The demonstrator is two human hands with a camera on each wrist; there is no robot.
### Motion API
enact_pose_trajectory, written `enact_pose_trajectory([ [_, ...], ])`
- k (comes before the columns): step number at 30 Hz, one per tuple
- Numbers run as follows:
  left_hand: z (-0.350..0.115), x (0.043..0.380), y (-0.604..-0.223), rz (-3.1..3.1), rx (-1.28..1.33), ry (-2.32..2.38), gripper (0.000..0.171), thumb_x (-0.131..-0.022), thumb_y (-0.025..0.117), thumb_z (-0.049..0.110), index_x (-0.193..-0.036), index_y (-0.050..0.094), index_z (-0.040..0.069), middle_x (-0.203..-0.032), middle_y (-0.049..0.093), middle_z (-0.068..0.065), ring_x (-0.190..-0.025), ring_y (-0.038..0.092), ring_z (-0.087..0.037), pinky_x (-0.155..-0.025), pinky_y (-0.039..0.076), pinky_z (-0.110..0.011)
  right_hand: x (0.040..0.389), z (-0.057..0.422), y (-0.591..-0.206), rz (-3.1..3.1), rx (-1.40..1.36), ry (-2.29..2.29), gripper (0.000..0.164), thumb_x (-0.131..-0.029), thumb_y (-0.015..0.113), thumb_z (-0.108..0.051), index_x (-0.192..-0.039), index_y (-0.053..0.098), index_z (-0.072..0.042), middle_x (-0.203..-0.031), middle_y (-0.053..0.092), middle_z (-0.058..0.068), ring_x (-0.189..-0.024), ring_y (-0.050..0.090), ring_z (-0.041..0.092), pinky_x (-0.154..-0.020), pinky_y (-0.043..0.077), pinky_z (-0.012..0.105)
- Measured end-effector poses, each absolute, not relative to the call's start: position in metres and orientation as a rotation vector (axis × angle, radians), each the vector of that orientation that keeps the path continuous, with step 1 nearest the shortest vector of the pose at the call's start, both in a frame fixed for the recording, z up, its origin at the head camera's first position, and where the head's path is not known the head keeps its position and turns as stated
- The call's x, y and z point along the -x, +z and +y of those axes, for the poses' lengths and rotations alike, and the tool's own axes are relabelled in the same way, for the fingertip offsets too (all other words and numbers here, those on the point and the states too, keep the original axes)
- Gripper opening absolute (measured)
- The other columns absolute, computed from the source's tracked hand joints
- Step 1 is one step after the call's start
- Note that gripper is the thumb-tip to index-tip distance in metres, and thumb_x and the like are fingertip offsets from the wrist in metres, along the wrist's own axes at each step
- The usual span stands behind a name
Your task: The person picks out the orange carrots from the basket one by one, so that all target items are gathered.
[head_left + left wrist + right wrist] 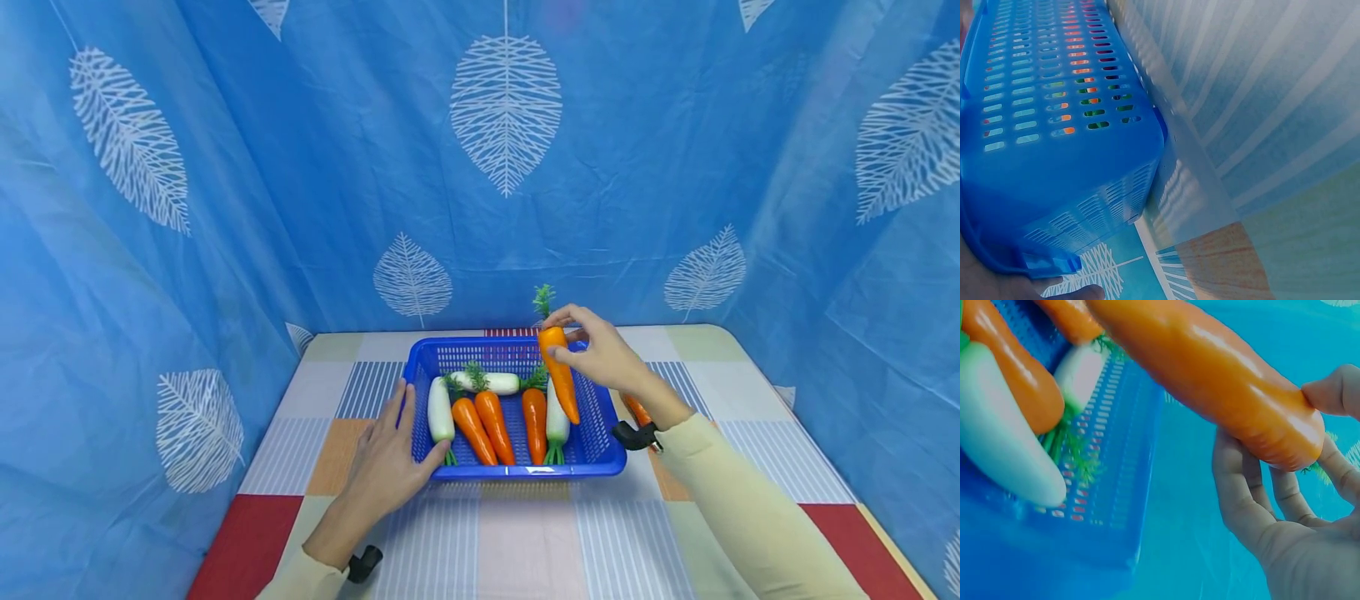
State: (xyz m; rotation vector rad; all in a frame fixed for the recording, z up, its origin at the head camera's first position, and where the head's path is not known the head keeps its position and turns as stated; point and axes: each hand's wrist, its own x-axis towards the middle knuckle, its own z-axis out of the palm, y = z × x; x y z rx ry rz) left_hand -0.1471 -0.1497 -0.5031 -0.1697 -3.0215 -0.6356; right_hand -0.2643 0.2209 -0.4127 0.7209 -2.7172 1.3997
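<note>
A pale patch (543,470) on the basket's (480,472) front rim is too small to tell as label or glare; the counter (525,542) shows plain and striped patchwork squares; blue curtains (322,175) with white leaf prints hang behind and at both sides; the right hand's (603,357) fingers pinch a carrot (559,375) near its leafy top, above the basket's right side; the left hand's (386,462) fingers, spread, touch its left rim.

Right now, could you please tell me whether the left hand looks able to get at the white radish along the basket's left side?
Probably yes: the left hand is at the basket's left edge, right beside that white radish, whose body looks mostly uncovered from above.
</note>
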Motion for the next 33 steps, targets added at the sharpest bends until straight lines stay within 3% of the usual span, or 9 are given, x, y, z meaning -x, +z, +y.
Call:
enact_pose_trajectory([
  [6, -0.149, 0.147, -0.503, -3.017, 0.176, -0.644, 0.112, -0.107, 0.072, 0.063, -0.187, 0.017, 0.008, -0.198, 0.011, -0.018, -0.175, 0.037, -0.053, -0.136, 0.034, -0.085, 0.262, 0.242, -0.408, -2.720, -0.650, 1.401, 0.037, -0.115, 0.076, -0.022, -0.149, 0.063, -0.014, -0.160, 0.063, 0.020, -0.142, 0.073, 0.053, -0.109, 0.068, 0.067],
  [15, -0.149, 0.146, -0.502, -3.017, 0.170, -0.637, 0.112, -0.107, 0.072, 0.063, -0.187, 0.017, 0.008, -0.198, 0.011, -0.018, -0.175, 0.038, -0.054, -0.135, 0.035, -0.086, 0.261, 0.274, -0.408, -2.732, -0.508, 1.343, 0.046, -0.115, 0.078, -0.026, -0.153, 0.060, -0.008, -0.158, 0.065, 0.023, -0.140, 0.074, 0.049, -0.115, 0.065, 0.064],
  [26, -0.150, 0.147, -0.502, -3.021, 0.168, -0.640, 0.112, -0.107, 0.071, 0.064, -0.188, 0.017, 0.008, -0.198, 0.011, -0.018, -0.174, 0.039, -0.054, -0.136, 0.034, -0.085, 0.264, 0.319, -0.427, -2.762, -0.329, 1.278, 0.050, -0.116, 0.074, -0.036, -0.158, 0.061, -0.011, -0.163, 0.062, 0.026, -0.141, 0.072, 0.053, -0.112, 0.066, 0.065],
  [33, -0.150, 0.146, -0.502, -3.020, 0.175, -0.636, 0.112, -0.107, 0.070, 0.065, -0.188, 0.017, 0.008, -0.198, 0.012, -0.018, -0.174, 0.040, -0.054, -0.135, 0.035, -0.085, 0.264, 0.341, -0.444, -2.758, -0.241, 1.291, 0.056, -0.117, 0.072, -0.041, -0.160, 0.060, -0.008, -0.163, 0.062, 0.030, -0.140, 0.072, 0.055, -0.107, 0.071, 0.057],
])
